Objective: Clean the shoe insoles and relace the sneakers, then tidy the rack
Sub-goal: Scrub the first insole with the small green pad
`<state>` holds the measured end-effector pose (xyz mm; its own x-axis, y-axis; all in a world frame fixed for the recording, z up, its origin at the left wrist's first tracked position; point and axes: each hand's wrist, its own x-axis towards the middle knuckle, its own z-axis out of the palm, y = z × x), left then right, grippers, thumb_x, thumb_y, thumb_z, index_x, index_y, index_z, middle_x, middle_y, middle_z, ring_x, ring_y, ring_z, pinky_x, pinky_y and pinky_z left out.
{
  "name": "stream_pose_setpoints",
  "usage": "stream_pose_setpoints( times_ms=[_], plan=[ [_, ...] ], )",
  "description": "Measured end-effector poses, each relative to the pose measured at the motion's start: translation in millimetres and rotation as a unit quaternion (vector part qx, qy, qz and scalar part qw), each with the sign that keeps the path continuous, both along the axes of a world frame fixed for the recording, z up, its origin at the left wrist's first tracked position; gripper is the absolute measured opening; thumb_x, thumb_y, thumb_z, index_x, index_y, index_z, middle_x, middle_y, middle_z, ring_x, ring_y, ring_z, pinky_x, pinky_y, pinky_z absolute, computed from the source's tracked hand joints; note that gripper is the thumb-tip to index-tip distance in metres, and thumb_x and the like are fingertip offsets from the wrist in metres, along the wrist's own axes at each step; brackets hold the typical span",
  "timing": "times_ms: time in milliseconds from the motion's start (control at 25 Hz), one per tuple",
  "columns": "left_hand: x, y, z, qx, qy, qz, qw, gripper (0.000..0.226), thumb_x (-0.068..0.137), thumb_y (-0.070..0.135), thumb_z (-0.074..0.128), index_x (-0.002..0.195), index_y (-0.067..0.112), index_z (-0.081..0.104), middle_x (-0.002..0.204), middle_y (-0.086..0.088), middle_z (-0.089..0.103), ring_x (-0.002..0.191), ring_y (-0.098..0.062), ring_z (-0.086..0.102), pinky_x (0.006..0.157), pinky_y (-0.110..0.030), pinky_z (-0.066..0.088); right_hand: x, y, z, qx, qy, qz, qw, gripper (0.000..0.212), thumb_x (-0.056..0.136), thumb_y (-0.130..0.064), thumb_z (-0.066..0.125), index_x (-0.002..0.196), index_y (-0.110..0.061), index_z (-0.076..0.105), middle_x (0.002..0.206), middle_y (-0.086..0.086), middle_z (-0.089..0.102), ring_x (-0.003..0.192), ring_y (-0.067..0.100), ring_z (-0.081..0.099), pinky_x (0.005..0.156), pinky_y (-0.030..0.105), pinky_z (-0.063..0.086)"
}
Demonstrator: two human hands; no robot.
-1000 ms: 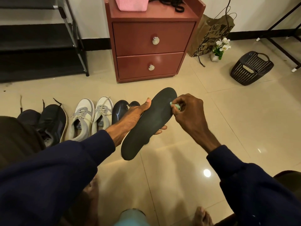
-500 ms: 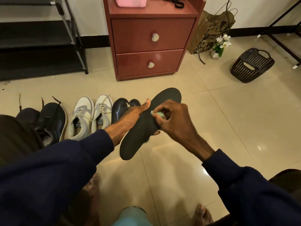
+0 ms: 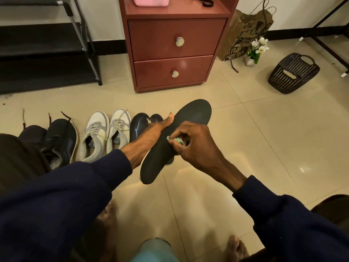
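Note:
My left hand (image 3: 151,137) holds a black insole (image 3: 196,113) from beneath, thumb on its upper edge, tilted with the toe end pointing up and right. My right hand (image 3: 196,146) pinches a small pale-green wipe (image 3: 174,139) and presses it against the middle of the insole. On the floor behind stand a pair of white-grey laced sneakers (image 3: 103,135), a pair of dark sneakers (image 3: 56,142) with loose laces, and dark glossy shoes (image 3: 138,125). The black shoe rack (image 3: 47,46) is at the upper left.
A red two-drawer cabinet (image 3: 175,52) stands straight ahead with a pink basket (image 3: 150,1) on top. A brown paper bag (image 3: 247,35), a small flower pot (image 3: 255,52) and a black basket (image 3: 293,72) sit to the right. A pale-blue container (image 3: 154,250) stands between my bare feet.
My right hand has slid the wipe down the insole from near the toe end to the middle. The left hand keeps the insole in about the same place.

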<state>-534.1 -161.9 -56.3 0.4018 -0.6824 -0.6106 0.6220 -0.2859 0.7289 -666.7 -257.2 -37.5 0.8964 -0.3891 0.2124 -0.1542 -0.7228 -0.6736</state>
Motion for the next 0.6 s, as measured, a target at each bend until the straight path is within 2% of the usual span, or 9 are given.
stream_pose_setpoints(
  times_ms=[40, 80, 160, 280, 320, 400, 480, 520, 600],
  plan=[
    [-0.7, -0.4, 0.7, -0.004, 0.002, 0.008, 1.0, 0.051, 0.088, 0.056, 0.074, 0.11, 0.01, 0.077, 0.123, -0.024, 0.07, 0.104, -0.042, 0.071, 0.098, -0.057, 0.055, 1.7, -2.4, 2.6, -0.011, 0.005, 0.019, 1.0, 0.005, 0.082, -0.01, 0.079, 0.086, -0.012, 0.077, 0.085, -0.002, 0.067, 0.071, 0.006, 0.062, 0.06, 0.015, 0.051],
    [-1.7, -1.5, 1.5, -0.012, 0.013, 0.01, 1.0, 0.051, 0.091, 0.054, 0.071, 0.115, 0.009, 0.075, 0.119, -0.024, 0.072, 0.101, -0.041, 0.073, 0.091, -0.055, 0.059, 4.2, -12.7, 4.1, -0.016, -0.006, 0.001, 1.0, 0.005, 0.081, -0.011, 0.08, 0.085, -0.013, 0.077, 0.083, -0.003, 0.067, 0.07, 0.005, 0.062, 0.06, 0.014, 0.05],
    [-4.9, -4.6, 5.6, -0.029, 0.065, -0.016, 0.997, 0.057, 0.096, 0.054, 0.061, 0.127, 0.007, 0.068, 0.117, -0.026, 0.072, 0.1, -0.042, 0.073, 0.076, -0.05, 0.063, 8.5, -42.1, 6.3, -0.036, -0.038, -0.093, 0.994, 0.005, 0.081, -0.013, 0.081, 0.084, -0.014, 0.077, 0.081, -0.004, 0.067, 0.069, 0.002, 0.061, 0.06, 0.013, 0.048],
    [-6.9, -4.5, 4.2, -0.034, 0.088, -0.034, 0.995, 0.061, 0.096, 0.055, 0.06, 0.128, 0.003, 0.064, 0.12, -0.029, 0.07, 0.104, -0.046, 0.071, 0.077, -0.053, 0.063, 4.4, -49.6, 0.1, -0.059, -0.059, -0.17, 0.982, 0.005, 0.083, -0.014, 0.078, 0.087, -0.013, 0.075, 0.084, -0.002, 0.069, 0.071, 0.004, 0.061, 0.061, 0.017, 0.049],
    [-4.2, -3.6, 1.4, -0.022, 0.074, -0.021, 0.997, 0.057, 0.094, 0.054, 0.063, 0.122, 0.005, 0.069, 0.117, -0.026, 0.072, 0.098, -0.043, 0.073, 0.078, -0.055, 0.063, 3.5, -37.1, -3.2, -0.042, -0.058, -0.155, 0.985, 0.004, 0.083, -0.013, 0.078, 0.087, -0.012, 0.075, 0.084, -0.001, 0.068, 0.07, 0.005, 0.062, 0.06, 0.017, 0.05],
    [-1.9, -0.7, -3.2, 0.004, 0.034, -0.008, 0.999, 0.05, 0.089, 0.055, 0.072, 0.108, 0.008, 0.078, 0.117, -0.022, 0.073, 0.089, -0.037, 0.074, 0.091, -0.059, 0.057, 0.7, -4.0, -6.3, 0.003, -0.032, -0.068, 0.997, 0.005, 0.083, -0.01, 0.078, 0.087, -0.01, 0.076, 0.086, 0.0, 0.068, 0.07, 0.007, 0.063, 0.06, 0.016, 0.051],
    [-2.4, 0.8, -2.1, -0.001, 0.028, -0.003, 1.0, 0.05, 0.086, 0.055, 0.075, 0.107, 0.01, 0.079, 0.122, -0.022, 0.071, 0.092, -0.036, 0.072, 0.099, -0.059, 0.053, 0.5, 2.4, -6.4, -0.027, -0.013, 0.006, 1.0, 0.008, 0.082, -0.01, 0.079, 0.089, -0.011, 0.076, 0.087, -0.001, 0.067, 0.073, 0.007, 0.061, 0.064, 0.016, 0.05],
    [-3.9, -0.5, -0.4, -0.011, 0.045, 0.003, 0.999, 0.05, 0.089, 0.053, 0.073, 0.113, 0.009, 0.077, 0.122, -0.024, 0.071, 0.092, -0.037, 0.073, 0.093, -0.058, 0.057, 3.5, -8.8, -5.8, -0.042, -0.024, -0.006, 0.999, 0.008, 0.081, -0.01, 0.079, 0.088, -0.011, 0.076, 0.086, -0.001, 0.067, 0.073, 0.006, 0.06, 0.064, 0.015, 0.048],
    [-6.5, -4.3, 5.4, -0.029, 0.091, -0.019, 0.995, 0.057, 0.096, 0.053, 0.062, 0.128, 0.006, 0.067, 0.12, -0.027, 0.07, 0.097, -0.043, 0.073, 0.078, -0.054, 0.063, 9.5, -43.6, -1.8, -0.062, -0.056, -0.108, 0.991, 0.006, 0.081, -0.01, 0.079, 0.086, -0.012, 0.077, 0.084, -0.001, 0.068, 0.07, 0.003, 0.058, 0.062, 0.012, 0.045]
  ],
)
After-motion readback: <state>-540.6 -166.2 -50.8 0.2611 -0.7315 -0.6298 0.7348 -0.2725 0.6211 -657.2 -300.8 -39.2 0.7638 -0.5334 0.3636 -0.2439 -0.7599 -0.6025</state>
